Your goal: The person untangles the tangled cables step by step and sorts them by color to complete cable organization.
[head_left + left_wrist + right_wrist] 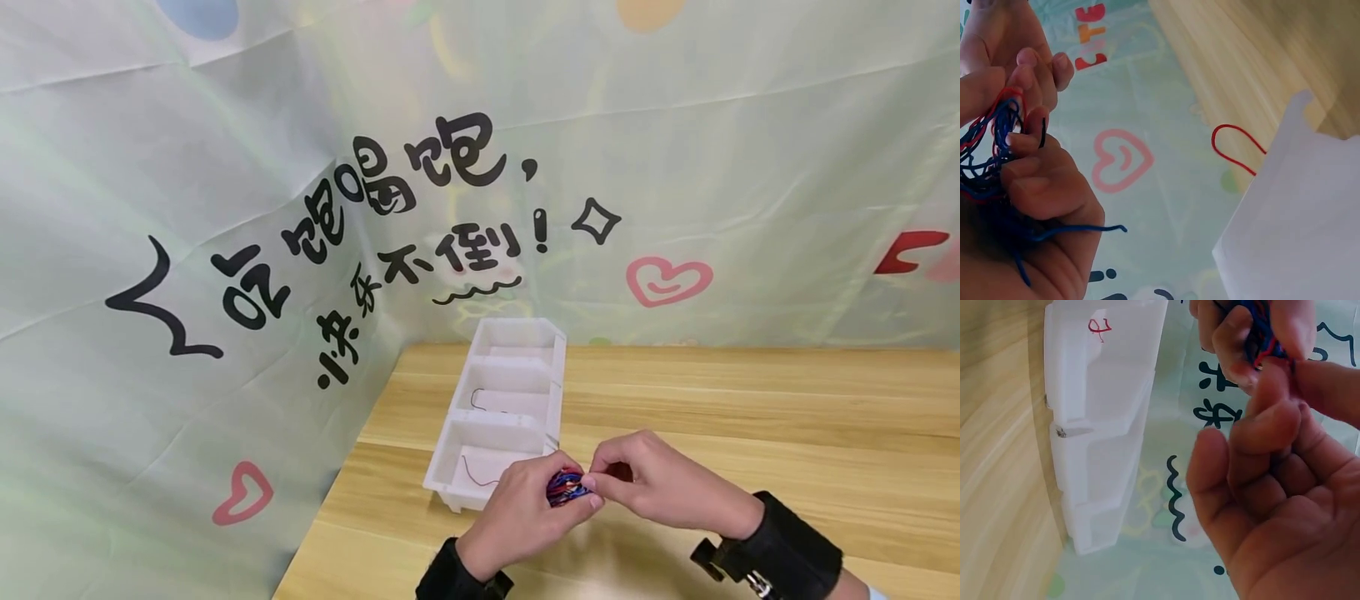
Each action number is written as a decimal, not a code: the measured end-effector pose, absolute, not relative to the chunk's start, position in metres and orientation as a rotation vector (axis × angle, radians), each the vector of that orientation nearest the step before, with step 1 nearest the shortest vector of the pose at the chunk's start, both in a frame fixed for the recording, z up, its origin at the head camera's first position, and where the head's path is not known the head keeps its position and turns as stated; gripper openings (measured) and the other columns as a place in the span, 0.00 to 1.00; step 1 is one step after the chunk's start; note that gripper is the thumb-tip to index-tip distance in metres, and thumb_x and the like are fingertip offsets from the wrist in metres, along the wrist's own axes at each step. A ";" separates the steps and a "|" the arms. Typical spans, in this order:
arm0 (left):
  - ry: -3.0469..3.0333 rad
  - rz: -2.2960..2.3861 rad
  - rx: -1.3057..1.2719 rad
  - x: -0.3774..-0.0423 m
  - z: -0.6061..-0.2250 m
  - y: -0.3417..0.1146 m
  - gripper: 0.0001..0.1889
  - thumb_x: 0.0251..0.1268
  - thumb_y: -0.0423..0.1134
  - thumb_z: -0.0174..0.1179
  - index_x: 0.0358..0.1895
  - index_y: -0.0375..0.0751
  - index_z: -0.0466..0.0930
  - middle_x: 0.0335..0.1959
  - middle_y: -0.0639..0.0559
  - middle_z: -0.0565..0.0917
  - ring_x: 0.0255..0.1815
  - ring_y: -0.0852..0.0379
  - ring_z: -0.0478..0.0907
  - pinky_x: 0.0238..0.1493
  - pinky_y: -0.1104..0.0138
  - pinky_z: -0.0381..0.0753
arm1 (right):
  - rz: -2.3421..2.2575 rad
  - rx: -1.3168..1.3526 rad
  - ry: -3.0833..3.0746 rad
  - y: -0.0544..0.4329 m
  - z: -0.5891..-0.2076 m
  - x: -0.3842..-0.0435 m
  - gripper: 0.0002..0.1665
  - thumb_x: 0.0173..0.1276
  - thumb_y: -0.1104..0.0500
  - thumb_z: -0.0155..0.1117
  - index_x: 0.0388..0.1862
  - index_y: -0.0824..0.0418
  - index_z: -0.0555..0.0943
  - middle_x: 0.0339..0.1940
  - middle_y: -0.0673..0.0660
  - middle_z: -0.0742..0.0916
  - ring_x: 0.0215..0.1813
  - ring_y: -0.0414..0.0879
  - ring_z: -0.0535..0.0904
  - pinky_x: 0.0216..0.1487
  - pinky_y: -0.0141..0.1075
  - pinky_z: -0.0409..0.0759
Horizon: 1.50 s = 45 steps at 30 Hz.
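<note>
A tangled bundle of thin red, blue and black wires (566, 486) sits in my left hand (517, 507), whose fingers and thumb curl round it. Loose blue wire ends (1085, 229) stick out of that grip in the left wrist view. With thumb and index finger my right hand (663, 483) pinches at the bundle's edge; which strand it has is hidden by the fingertips. Both hands are just right of a white three-compartment bin (501, 419). A single red wire (469, 475) lies in its near compartment, and a thin dark wire (474, 399) in the middle one.
The bin stands on a wooden table (750, 400), close to the corner of a printed cloth backdrop (225, 167). Past the bin's edge a red wire loop (1235, 127) pokes out in the left wrist view. Red marking (1100, 328) shows on the bin's side.
</note>
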<state>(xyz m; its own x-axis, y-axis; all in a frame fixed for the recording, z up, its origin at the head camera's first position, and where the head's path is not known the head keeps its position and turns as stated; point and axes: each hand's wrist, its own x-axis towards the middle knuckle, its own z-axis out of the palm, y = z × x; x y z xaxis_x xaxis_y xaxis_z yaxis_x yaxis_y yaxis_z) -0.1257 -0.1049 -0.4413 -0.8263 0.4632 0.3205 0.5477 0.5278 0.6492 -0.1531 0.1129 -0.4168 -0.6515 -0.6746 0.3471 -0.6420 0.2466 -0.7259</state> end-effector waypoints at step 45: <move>-2.701 -0.760 -1.057 -0.128 -0.439 -0.116 0.13 0.79 0.54 0.50 0.40 0.50 0.73 0.26 0.66 0.73 0.24 0.73 0.67 0.27 0.80 0.66 | -1.287 -1.428 2.948 0.153 -0.413 -0.143 0.15 0.62 0.68 0.74 0.47 0.55 0.88 0.30 0.37 0.84 0.28 0.28 0.75 0.29 0.21 0.71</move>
